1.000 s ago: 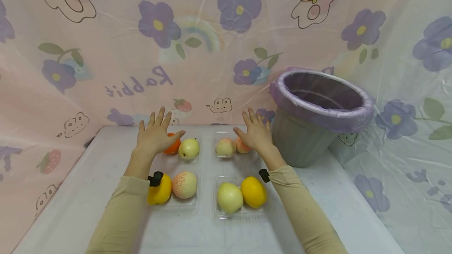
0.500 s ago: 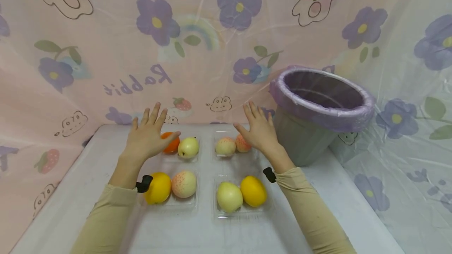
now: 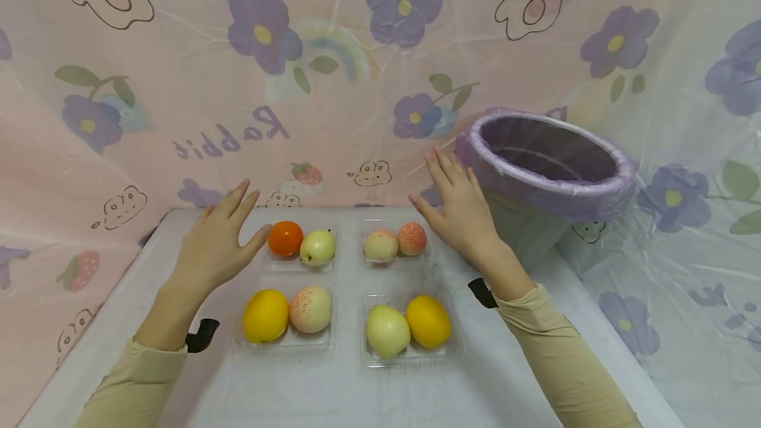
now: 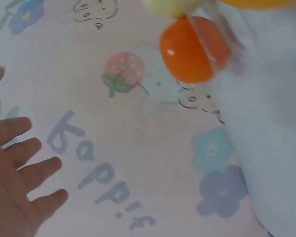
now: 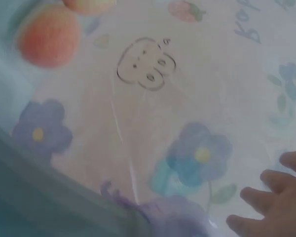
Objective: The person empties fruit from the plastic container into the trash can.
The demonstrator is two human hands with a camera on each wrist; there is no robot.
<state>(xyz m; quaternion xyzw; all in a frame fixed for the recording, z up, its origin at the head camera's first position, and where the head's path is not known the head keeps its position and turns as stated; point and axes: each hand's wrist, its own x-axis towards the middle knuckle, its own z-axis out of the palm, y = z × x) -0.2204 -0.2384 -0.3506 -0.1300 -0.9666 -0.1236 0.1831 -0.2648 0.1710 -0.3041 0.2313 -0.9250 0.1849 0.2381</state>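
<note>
My left hand (image 3: 215,247) hovers left of the back-left tray, fingers extended and holding nothing. In that clear plastic tray are an orange fruit (image 3: 285,238) and a pale green apple (image 3: 318,247). My right hand (image 3: 463,213) hangs in front of the bin, its fingers spread and nothing in them. Beside it, the back-right tray holds two peaches, one pale (image 3: 380,246) and one redder (image 3: 412,238). At the front left, a yellow fruit (image 3: 265,316) lies next to a speckled peach (image 3: 311,309). A pale green pear (image 3: 388,331) and another yellow fruit (image 3: 427,321) fill the front-right tray (image 3: 410,362).
A grey bin (image 3: 523,230) lined with a purple bag (image 3: 553,187) stands at the back right, partly behind the right hand. A patterned curtain (image 3: 333,104) encloses the back and sides of the white table (image 3: 345,395).
Both hands have moved apart: the left hand outward to the left, the right hand to the right and up, uncovering the orange fruit and redder peach. The fruit stays in place.
</note>
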